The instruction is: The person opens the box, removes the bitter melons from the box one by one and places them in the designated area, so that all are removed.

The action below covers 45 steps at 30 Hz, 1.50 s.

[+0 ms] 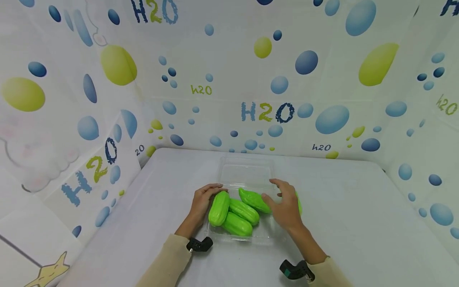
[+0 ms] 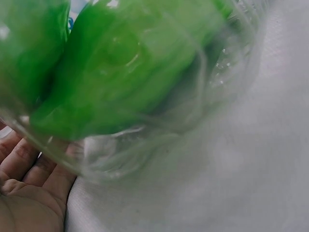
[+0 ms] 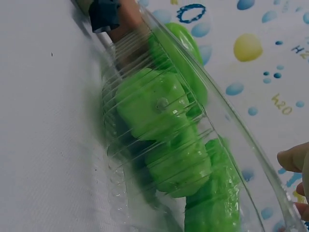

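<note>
A clear plastic clamshell box lies with its lid folded back. Inside are several glossy green cucumber-like vegetables, piled toward the left; one with a pointed tip lies at the upper right. My left hand rests along the left wall of the box, its fingers extended against the plastic. Over the right side of the box is my right hand, thumb and fingers apart, the thumb close to the pointed vegetable. Nothing shows between its fingertips.
Another green piece shows past the right hand, mostly hidden by it. A white cloth covers the table. Printed curtains rise behind the table and at both sides. Black wrist cameras sit on both wrists.
</note>
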Tool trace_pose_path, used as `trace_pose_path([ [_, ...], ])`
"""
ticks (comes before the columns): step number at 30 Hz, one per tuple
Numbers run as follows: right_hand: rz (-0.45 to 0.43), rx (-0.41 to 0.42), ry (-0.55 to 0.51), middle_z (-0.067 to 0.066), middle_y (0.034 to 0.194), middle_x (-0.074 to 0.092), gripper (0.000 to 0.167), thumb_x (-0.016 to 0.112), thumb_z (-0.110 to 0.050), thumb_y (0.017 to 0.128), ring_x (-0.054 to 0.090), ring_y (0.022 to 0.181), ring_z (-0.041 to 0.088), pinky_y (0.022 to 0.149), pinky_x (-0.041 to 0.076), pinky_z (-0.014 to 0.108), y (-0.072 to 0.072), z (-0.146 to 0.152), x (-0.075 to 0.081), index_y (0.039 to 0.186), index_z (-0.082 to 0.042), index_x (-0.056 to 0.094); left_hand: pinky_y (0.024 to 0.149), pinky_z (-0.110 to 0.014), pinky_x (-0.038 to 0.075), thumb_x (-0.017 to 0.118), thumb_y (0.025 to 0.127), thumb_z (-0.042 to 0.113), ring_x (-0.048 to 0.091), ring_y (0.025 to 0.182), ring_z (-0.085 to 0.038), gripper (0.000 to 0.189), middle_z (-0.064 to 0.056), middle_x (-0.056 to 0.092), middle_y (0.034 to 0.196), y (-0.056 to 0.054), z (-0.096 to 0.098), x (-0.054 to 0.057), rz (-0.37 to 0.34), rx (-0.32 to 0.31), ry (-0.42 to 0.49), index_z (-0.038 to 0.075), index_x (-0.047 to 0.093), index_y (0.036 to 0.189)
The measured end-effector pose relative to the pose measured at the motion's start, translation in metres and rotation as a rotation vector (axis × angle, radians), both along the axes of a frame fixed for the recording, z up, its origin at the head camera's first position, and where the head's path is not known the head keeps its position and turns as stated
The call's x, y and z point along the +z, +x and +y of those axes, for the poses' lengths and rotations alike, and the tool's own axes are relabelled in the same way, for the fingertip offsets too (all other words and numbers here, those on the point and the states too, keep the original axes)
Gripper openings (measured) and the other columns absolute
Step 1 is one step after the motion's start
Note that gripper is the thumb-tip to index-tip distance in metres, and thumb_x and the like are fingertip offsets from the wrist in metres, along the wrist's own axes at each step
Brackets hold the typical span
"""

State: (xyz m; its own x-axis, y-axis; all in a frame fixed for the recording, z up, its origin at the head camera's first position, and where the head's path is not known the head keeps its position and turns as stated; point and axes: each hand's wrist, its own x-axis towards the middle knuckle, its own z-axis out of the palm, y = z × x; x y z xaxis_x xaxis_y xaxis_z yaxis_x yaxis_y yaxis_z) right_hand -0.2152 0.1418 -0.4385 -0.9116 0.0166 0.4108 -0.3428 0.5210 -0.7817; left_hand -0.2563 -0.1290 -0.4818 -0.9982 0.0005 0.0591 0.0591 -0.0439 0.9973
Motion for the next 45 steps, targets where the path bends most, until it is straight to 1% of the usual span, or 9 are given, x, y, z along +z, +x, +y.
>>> trace_pose_path([
  [3,0.027,0.035,0.012,0.013,0.132,0.060,0.051,0.078,-0.016,0.088,0.054,0.119,0.037,0.094,0.053,0.054,0.000,-0.004,-0.002,0.135,-0.006,0.060,0.093,-0.022,0.056,0.055,0.102,0.016,0.072,0.105,-0.015,0.030,-0.012,0.076,0.111,0.000,0.000,0.000,0.004,-0.001,0.002,-0.001,0.069,0.123],
  [6,0.043,0.072,0.040,0.014,0.133,0.060,0.052,0.078,-0.015,0.089,0.055,0.119,0.037,0.094,0.054,0.053,0.000,-0.007,-0.005,0.135,-0.003,0.059,0.093,-0.022,0.056,0.056,0.102,0.015,0.072,0.105,-0.016,0.031,-0.012,0.076,0.110,0.001,0.000,-0.001,0.011,-0.002,0.001,-0.003,0.068,0.123],
  [11,0.049,0.100,0.128,0.014,0.136,0.059,0.054,0.078,-0.019,0.089,0.054,0.122,0.037,0.095,0.054,0.051,0.001,-0.012,-0.006,0.136,-0.001,0.058,0.092,-0.021,0.055,0.057,0.102,0.017,0.072,0.105,-0.015,0.032,-0.013,0.076,0.112,0.000,0.000,0.000,0.008,-0.001,-0.006,-0.003,0.068,0.124],
  [18,-0.027,0.101,0.290,0.012,0.138,0.059,0.054,0.075,-0.029,0.092,0.052,0.130,0.033,0.105,0.049,0.053,0.003,-0.016,-0.005,0.138,-0.008,0.058,0.093,-0.021,0.055,0.057,0.102,0.017,0.072,0.105,-0.014,0.032,-0.013,0.076,0.113,-0.001,0.000,0.000,-0.011,-0.001,-0.002,-0.002,0.068,0.124],
  [27,-0.013,0.101,0.433,0.012,0.133,0.063,0.053,0.073,-0.034,0.092,0.057,0.125,0.033,0.101,0.052,0.051,0.004,-0.019,-0.009,0.135,-0.006,0.060,0.093,-0.022,0.055,0.058,0.101,0.017,0.071,0.107,-0.018,0.031,-0.011,0.076,0.111,-0.001,0.000,0.000,-0.001,0.000,-0.016,-0.002,0.068,0.124],
  [34,-0.018,0.097,0.475,0.014,0.130,0.064,0.051,0.071,-0.034,0.094,0.059,0.121,0.034,0.099,0.052,0.051,0.006,-0.021,-0.009,0.133,-0.003,0.061,0.092,-0.022,0.056,0.058,0.101,0.018,0.071,0.107,-0.018,0.032,-0.012,0.076,0.112,-0.001,0.000,-0.002,0.021,0.005,-0.033,-0.003,0.068,0.124],
  [37,0.004,0.092,0.503,0.015,0.129,0.065,0.053,0.072,-0.033,0.093,0.060,0.119,0.035,0.097,0.053,0.052,0.006,-0.022,-0.009,0.134,-0.001,0.060,0.092,-0.022,0.056,0.058,0.102,0.018,0.071,0.108,-0.018,0.032,-0.013,0.076,0.112,-0.001,0.000,-0.001,0.021,0.005,-0.040,-0.003,0.068,0.124],
  [41,0.035,0.087,0.554,0.016,0.125,0.063,0.056,0.073,-0.032,0.092,0.060,0.115,0.035,0.095,0.054,0.051,0.006,-0.021,-0.010,0.134,0.002,0.059,0.093,-0.021,0.055,0.058,0.102,0.019,0.071,0.109,-0.017,0.032,-0.014,0.075,0.114,-0.001,0.000,-0.002,0.003,0.000,-0.042,-0.001,0.068,0.124],
  [45,0.060,0.082,0.573,0.016,0.120,0.062,0.052,0.074,-0.032,0.092,0.059,0.109,0.034,0.090,0.054,0.049,0.006,-0.021,-0.011,0.130,0.001,0.061,0.093,-0.020,0.055,0.059,0.101,0.018,0.071,0.109,-0.017,0.032,-0.014,0.075,0.115,-0.001,0.000,-0.002,-0.010,-0.002,-0.027,-0.001,0.068,0.125],
])
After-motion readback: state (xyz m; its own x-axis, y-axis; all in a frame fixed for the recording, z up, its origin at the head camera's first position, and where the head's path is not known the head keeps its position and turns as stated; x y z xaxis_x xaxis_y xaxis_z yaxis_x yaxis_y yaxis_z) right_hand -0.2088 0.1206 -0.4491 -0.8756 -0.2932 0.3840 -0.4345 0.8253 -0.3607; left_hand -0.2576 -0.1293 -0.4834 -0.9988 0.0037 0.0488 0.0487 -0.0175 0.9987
